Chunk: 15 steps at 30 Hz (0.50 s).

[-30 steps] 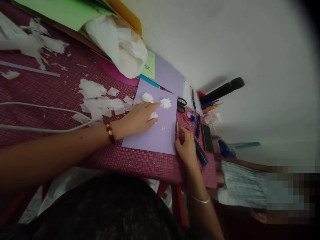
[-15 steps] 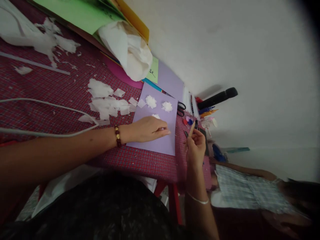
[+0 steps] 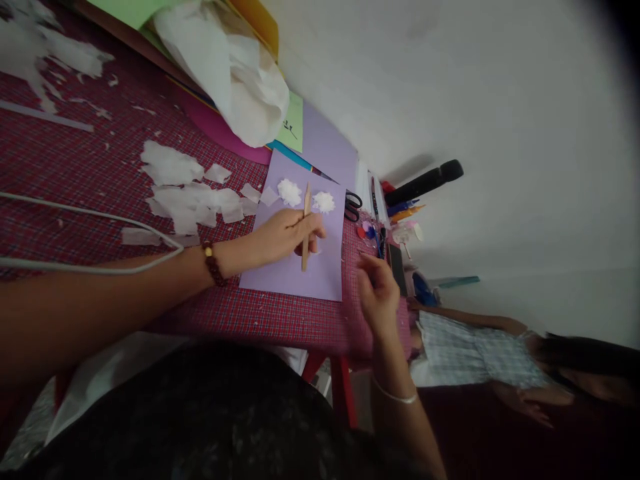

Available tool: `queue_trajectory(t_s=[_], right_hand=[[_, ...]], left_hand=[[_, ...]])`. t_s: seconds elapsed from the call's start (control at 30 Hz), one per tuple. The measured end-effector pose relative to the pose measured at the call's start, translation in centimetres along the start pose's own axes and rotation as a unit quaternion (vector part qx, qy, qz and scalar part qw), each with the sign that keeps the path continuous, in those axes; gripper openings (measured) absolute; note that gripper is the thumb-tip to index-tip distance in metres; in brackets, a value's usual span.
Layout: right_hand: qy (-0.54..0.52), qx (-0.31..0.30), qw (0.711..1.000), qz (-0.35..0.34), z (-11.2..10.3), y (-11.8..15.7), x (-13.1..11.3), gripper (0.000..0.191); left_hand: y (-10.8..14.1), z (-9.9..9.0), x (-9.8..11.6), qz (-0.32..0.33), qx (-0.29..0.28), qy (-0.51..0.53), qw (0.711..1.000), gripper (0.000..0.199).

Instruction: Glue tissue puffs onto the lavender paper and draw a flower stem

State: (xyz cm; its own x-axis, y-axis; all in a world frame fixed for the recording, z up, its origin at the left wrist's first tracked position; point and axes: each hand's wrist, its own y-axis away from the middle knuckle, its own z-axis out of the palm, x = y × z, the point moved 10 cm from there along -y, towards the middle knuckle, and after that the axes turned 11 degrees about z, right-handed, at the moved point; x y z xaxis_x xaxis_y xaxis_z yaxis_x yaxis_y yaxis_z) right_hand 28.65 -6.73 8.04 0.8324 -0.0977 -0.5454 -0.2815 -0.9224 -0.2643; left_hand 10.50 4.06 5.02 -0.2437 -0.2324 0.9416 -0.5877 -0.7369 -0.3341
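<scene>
My left hand (image 3: 290,237), beaded bracelet at its wrist, is closed around a slim wooden stick (image 3: 307,200) over a purple sheet (image 3: 325,277). Two fluffy white clusters, one on the left (image 3: 289,192) and one on the right (image 3: 324,202), lie on the sheet beyond the hand. Part of the sheet under my left hand is hidden. To the right of the sheet, my right hand (image 3: 379,290) is slightly blurred, fingers bent and apart from the thumb, with nothing visible in it.
Torn white paper pieces (image 3: 193,203) and a white cable (image 3: 100,211) lie on the checked cloth (image 3: 115,157). Black-handled scissors (image 3: 353,205), a black cylindrical object (image 3: 425,183) and small coloured items are beyond the sheet. A person in a checked dress (image 3: 465,343) is at the right.
The wooden stick has passed from my right hand to my left hand, which now grips it upright in view. My right hand has let go. The whole view has shifted slightly.
</scene>
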Motion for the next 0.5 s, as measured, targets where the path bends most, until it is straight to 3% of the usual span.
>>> queue_trajectory(t_s=[0.07, 0.1, 0.23, 0.37, 0.5], right_hand=[[0.132, 0.047, 0.99, 0.033, -2.7, -0.3, 4.4, 0.032], [0.193, 0.038, 0.979, 0.05, -3.2, -0.3, 6.5, 0.034], [0.226, 0.004, 0.971, 0.073, -3.1, 0.5, 11.2, 0.04], [0.215, 0.026, 0.973, 0.078, -2.5, 1.2, 11.5, 0.043], [0.116, 0.069, 0.99, 0.05, -3.0, 0.2, 8.7, 0.046]], left_hand=[[-0.1, -1.5, -0.1, -0.015, 0.064, 0.016, 0.998, 0.035], [-0.1, -2.3, -0.2, -0.017, 0.096, 0.016, 0.995, 0.034], [-0.1, -4.5, -0.8, 0.003, 0.18, 0.013, 0.984, 0.036], [0.1, -6.4, -0.5, 0.033, 0.233, -0.027, 0.972, 0.037], [0.3, -8.3, 0.6, 0.058, 0.271, -0.077, 0.958, 0.036]])
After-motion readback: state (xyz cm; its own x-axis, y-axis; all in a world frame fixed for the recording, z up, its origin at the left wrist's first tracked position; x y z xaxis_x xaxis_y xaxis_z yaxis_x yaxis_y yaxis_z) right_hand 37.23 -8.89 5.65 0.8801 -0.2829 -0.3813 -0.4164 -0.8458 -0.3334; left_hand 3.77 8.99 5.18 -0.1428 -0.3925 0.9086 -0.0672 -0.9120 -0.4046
